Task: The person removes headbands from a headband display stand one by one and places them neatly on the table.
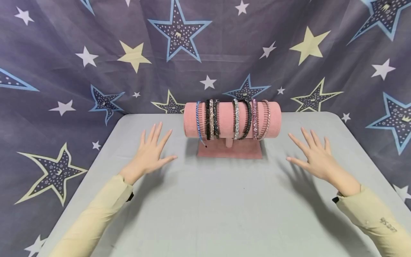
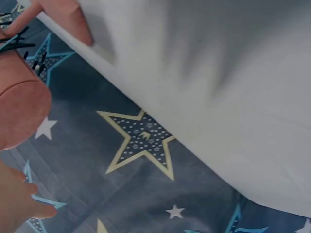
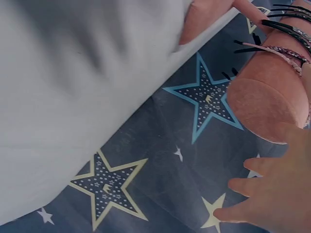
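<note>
A pink padded roll on a stand (image 1: 226, 119) stands toward the back of the table, carrying several headbands: a blue one (image 1: 198, 121) at its left end, dark and glittery ones in the middle, a pink glittery one (image 1: 255, 119) toward the right. My left hand (image 1: 149, 153) hovers left of the stand, fingers spread, holding nothing. To the right of it, my right hand (image 1: 318, 159) is held the same way, also touching nothing. Each wrist view shows one end of the roll (image 2: 24, 114), (image 3: 265, 109) near part of that hand.
The light grey table (image 1: 224, 207) carries the stand and shadows of both arms. Behind it and at both sides hangs a dark cloth (image 1: 106, 32) printed with stars, meeting the table's back edge.
</note>
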Demonstrator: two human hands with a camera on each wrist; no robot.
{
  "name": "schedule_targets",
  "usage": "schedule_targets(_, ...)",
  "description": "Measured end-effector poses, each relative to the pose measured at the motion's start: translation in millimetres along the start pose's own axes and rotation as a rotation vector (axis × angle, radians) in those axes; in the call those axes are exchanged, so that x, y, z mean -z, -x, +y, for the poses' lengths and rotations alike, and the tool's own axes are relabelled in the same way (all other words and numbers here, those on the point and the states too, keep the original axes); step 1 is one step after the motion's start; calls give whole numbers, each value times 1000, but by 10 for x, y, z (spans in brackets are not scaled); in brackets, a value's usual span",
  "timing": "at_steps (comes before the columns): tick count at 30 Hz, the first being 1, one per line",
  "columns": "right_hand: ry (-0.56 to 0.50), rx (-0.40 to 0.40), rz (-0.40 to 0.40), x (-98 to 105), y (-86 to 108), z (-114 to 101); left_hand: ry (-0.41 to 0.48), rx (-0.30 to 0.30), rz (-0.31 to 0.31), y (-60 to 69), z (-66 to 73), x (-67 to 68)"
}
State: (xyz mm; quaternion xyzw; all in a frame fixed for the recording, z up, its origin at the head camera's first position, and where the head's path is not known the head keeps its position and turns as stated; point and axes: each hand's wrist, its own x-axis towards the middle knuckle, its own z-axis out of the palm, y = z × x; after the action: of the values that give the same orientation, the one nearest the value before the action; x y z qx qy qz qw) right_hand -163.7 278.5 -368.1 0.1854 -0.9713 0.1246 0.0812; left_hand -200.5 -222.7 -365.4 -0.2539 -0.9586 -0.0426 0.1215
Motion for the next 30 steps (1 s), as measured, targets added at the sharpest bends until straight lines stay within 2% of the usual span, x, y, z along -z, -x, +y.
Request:
schedule_targets(11,6,75,68,159,-136,-105,23,-53,19,-232,89,175)
schedule_targets(18,-41,132,118,270,-272,-199,43,-89,34,-377,161,264)
schedule_targets(24,-67,203,179,294,-406,-284,61,-115,67,-506,233,292)
schedule_targets(30,-104,231,244,249,-522,-366,110,-147,103,-592,301,290)
